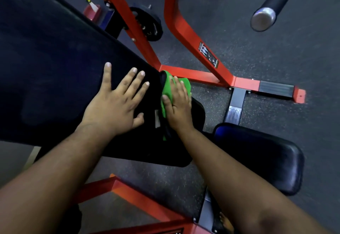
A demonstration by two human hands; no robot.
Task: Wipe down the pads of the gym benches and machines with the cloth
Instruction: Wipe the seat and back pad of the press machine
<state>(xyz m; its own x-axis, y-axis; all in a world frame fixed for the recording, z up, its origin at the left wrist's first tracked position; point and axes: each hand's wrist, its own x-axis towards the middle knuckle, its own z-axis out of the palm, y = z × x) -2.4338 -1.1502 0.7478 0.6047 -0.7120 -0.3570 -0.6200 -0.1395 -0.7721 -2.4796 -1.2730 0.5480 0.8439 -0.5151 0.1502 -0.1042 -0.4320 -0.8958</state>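
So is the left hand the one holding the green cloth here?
No, the left hand lies flat and bare on the black back pad, while the right hand presses the green cloth at the pad's edge.

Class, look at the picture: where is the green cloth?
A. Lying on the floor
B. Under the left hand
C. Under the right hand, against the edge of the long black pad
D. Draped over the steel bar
C: the right hand presses the cloth against the pad edge, while the left hand rests flat on bare pad.
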